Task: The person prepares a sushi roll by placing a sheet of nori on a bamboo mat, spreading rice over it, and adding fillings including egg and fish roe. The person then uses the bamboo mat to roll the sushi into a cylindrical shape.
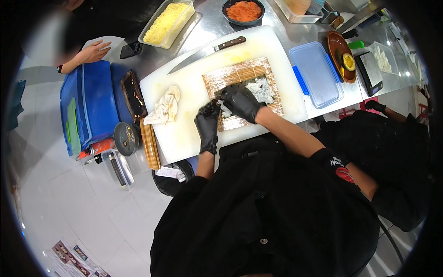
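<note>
A bamboo rolling mat [238, 73], apparently wrapped in clear film, lies on the white cutting board [188, 130]. On it is a dark nori sheet [251, 80], with white rice [261, 90] spread over its right part. My right hand [241, 102], in a black glove, is bent over the nori and rice and covers their middle. At the mat's left edge my left hand [207, 121], also in a black glove, has its fingers curled close to the right fingertips. Whether either hand grips anything is hidden. Beyond the mat rests a chef's knife [207, 53], its handle to the right.
A crumpled cloth [166, 106] lies left on the board. Behind stand a tub of yellow shredded food [166, 24] and a bowl of orange filling [244, 12]. At right are a blue-edged lid [315, 74] and a kitchen scale [370, 73]. Another person's hand [93, 52] is at upper left.
</note>
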The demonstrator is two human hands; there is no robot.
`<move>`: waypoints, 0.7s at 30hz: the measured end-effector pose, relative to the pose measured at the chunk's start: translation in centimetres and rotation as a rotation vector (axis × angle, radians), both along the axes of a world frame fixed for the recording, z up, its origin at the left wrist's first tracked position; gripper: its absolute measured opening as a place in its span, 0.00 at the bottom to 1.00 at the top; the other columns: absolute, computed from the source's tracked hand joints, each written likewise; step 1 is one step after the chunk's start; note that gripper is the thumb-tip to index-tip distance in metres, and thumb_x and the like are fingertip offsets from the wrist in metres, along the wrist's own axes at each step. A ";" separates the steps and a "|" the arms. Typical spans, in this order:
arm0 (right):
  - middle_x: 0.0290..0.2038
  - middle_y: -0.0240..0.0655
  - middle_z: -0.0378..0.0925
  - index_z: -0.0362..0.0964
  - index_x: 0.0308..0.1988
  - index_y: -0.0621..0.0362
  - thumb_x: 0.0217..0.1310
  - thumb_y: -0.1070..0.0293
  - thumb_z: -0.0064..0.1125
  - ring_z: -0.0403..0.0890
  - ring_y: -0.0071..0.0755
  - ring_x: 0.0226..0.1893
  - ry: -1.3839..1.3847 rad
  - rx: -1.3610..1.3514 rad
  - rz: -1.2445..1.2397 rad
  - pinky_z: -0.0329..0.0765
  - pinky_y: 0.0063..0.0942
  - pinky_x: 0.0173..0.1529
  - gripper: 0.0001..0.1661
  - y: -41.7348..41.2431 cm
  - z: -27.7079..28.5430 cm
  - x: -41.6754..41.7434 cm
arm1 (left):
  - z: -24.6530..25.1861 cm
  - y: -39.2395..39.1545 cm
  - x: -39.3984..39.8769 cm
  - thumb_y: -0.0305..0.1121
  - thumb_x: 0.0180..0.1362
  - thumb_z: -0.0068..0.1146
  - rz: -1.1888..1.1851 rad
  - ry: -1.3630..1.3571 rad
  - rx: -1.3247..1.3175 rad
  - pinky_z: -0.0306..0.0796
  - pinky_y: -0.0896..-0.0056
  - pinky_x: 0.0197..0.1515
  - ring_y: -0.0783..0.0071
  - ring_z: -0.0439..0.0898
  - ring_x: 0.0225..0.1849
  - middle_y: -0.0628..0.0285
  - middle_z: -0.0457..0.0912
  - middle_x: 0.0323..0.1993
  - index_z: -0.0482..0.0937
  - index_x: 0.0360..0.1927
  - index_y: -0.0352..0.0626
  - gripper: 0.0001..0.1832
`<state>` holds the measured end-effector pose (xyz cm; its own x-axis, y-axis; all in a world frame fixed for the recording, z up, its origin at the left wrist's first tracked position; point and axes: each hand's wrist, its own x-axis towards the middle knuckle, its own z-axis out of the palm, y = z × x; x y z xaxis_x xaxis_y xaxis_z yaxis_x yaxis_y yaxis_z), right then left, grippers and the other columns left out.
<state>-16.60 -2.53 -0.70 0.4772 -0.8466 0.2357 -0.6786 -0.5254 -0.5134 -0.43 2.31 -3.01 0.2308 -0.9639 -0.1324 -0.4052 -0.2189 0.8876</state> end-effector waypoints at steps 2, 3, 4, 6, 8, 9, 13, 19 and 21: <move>0.55 0.45 0.70 0.72 0.49 0.60 0.56 0.64 0.55 0.69 0.48 0.57 0.100 0.051 0.049 0.64 0.42 0.62 0.20 2.4 -0.2 -0.7 | -1.2 1.8 -0.3 0.23 0.53 0.64 0.036 0.087 0.021 0.75 0.73 0.45 0.76 0.82 0.39 0.60 0.86 0.38 0.81 0.47 0.34 0.16; 0.60 0.45 0.66 0.68 0.56 0.61 0.58 0.61 0.55 0.64 0.47 0.63 0.144 0.032 0.053 0.59 0.43 0.67 0.27 3.8 -0.9 -0.7 | -2.5 2.7 -0.6 0.20 0.53 0.63 0.079 0.242 -0.045 0.75 0.74 0.45 0.75 0.82 0.39 0.60 0.85 0.39 0.81 0.48 0.33 0.17; 0.67 0.45 0.56 0.58 0.64 0.63 0.61 0.53 0.53 0.52 0.47 0.70 0.342 0.107 0.094 0.47 0.45 0.72 0.38 5.0 -1.2 -0.7 | -2.9 2.6 -1.1 0.19 0.51 0.63 0.179 0.417 -0.066 0.75 0.72 0.44 0.75 0.82 0.36 0.58 0.86 0.37 0.81 0.48 0.33 0.18; 0.69 0.45 0.53 0.57 0.65 0.63 0.61 0.48 0.52 0.49 0.46 0.71 0.360 0.097 0.136 0.44 0.46 0.73 0.41 6.2 -2.2 -0.7 | -2.6 2.2 -2.0 0.19 0.51 0.63 0.178 0.232 -0.111 0.75 0.73 0.45 0.75 0.82 0.37 0.58 0.86 0.38 0.81 0.48 0.33 0.18; 0.69 0.45 0.53 0.57 0.65 0.63 0.60 0.47 0.53 0.50 0.47 0.71 0.336 0.100 0.133 0.44 0.45 0.73 0.42 6.3 -2.5 -0.5 | -1.2 2.2 -2.6 0.20 0.52 0.63 0.189 0.179 -0.132 0.75 0.72 0.46 0.75 0.82 0.39 0.56 0.85 0.39 0.80 0.49 0.33 0.18; 0.69 0.46 0.53 0.57 0.64 0.64 0.59 0.47 0.54 0.50 0.47 0.71 0.314 0.120 0.147 0.44 0.45 0.73 0.43 6.1 -2.2 -0.4 | -1.7 2.4 -2.4 0.20 0.53 0.62 0.166 0.183 -0.108 0.74 0.73 0.48 0.74 0.82 0.41 0.57 0.84 0.41 0.79 0.50 0.33 0.19; 0.69 0.49 0.53 0.57 0.64 0.68 0.56 0.50 0.57 0.51 0.49 0.70 0.174 0.205 0.131 0.44 0.44 0.73 0.44 6.4 -2.5 -0.8 | -3.5 2.3 -0.7 0.20 0.56 0.58 0.207 0.798 -0.014 0.74 0.71 0.52 0.70 0.80 0.45 0.56 0.82 0.47 0.76 0.53 0.33 0.19; 0.61 0.50 0.66 0.66 0.58 0.66 0.54 0.67 0.62 0.63 0.52 0.64 -0.143 0.172 0.232 0.59 0.43 0.69 0.32 5.4 -2.1 -3.7 | -1.2 3.4 -1.8 0.19 0.56 0.52 -0.143 -0.112 -0.263 0.73 0.62 0.53 0.56 0.78 0.48 0.51 0.78 0.47 0.77 0.55 0.39 0.21; 0.61 0.48 0.67 0.67 0.58 0.64 0.56 0.69 0.58 0.64 0.50 0.64 -0.047 0.043 0.033 0.60 0.42 0.68 0.29 5.5 -0.4 -5.9 | -1.6 4.0 -2.2 0.22 0.53 0.52 -0.288 -0.432 -0.364 0.68 0.56 0.57 0.55 0.73 0.55 0.52 0.75 0.53 0.76 0.57 0.46 0.25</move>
